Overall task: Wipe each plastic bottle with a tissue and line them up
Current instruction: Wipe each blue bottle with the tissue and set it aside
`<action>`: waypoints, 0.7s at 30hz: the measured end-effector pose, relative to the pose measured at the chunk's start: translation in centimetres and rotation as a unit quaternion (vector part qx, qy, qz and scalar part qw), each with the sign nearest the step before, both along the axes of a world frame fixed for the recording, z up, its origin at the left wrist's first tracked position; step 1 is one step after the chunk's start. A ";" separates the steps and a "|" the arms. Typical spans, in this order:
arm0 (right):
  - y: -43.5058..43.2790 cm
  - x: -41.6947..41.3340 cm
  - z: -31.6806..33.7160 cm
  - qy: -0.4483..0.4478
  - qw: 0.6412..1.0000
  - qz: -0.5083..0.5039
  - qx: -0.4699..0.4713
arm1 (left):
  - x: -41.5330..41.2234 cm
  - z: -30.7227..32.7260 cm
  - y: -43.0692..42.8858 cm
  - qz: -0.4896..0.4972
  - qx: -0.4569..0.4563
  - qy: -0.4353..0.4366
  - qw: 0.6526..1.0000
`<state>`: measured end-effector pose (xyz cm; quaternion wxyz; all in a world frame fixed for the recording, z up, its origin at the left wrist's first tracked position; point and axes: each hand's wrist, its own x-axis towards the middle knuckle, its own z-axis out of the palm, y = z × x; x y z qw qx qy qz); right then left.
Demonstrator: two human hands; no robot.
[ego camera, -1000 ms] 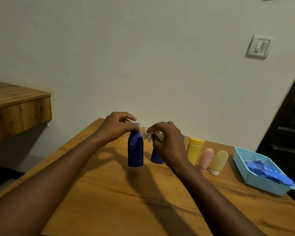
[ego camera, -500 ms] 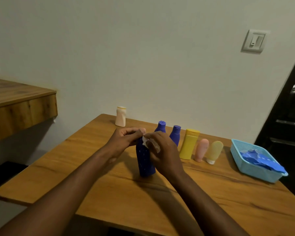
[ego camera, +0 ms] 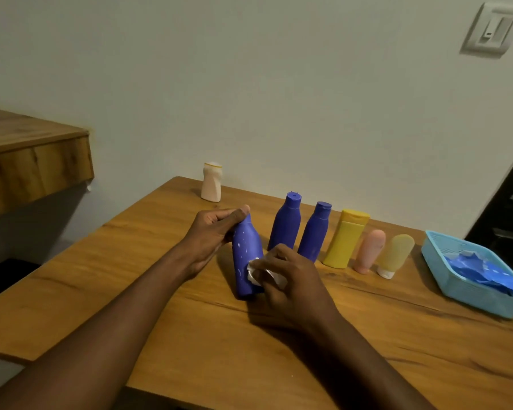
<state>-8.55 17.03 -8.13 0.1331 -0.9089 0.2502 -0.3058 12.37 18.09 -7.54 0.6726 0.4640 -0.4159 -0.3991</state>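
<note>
The left hand (ego camera: pixel 212 232) grips the top of a blue bottle (ego camera: pixel 246 261) tilted on the table (ego camera: pixel 190 335). The right hand (ego camera: pixel 290 279), fingers curled, presses a tissue (ego camera: pixel 253 272) to its lower side

The table (ego camera: pixel 397 335) is wood with a clear grain and a low satin sheen. The shelf (ego camera: pixel 33 161) looks like the same wood, with a coarser grain. The flecked blue bottle (ego camera: pixel 245 253) is matt plastic dotted with white specks. The tissue (ego camera: pixel 253 269) is crumpled white paper. The yellow bottle (ego camera: pixel 345 241) is smooth plastic, the basket (ego camera: pixel 471 294) is perforated plastic mesh, and the wall (ego camera: pixel 249 84) is matt.
</note>
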 end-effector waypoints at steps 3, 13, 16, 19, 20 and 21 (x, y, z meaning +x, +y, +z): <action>0.0 -0.6 -0.1 0.020 0.999 0.027 0.011 | 0.1 -0.2 -0.3 -0.004 -0.002 0.000 1.000; -2.5 3.8 3.2 -0.007 1.000 -0.013 -0.023 | 0.4 -1.1 -0.3 -0.033 0.009 0.004 0.999; -2.8 4.8 3.2 -0.011 1.000 -0.007 -0.010 | 0.7 -1.0 -0.4 -0.025 0.013 0.035 0.999; -2.2 4.4 1.8 -0.032 0.999 0.008 -0.014 | 1.0 -1.2 -0.8 -0.004 0.029 0.039 0.999; -1.8 4.0 1.5 -0.023 1.000 0.012 -0.009 | 1.0 -1.3 -1.0 0.006 0.035 0.039 0.999; -1.5 3.6 1.3 0.001 1.000 0.013 -0.006 | 1.1 -1.3 -1.1 0.015 0.038 0.040 0.998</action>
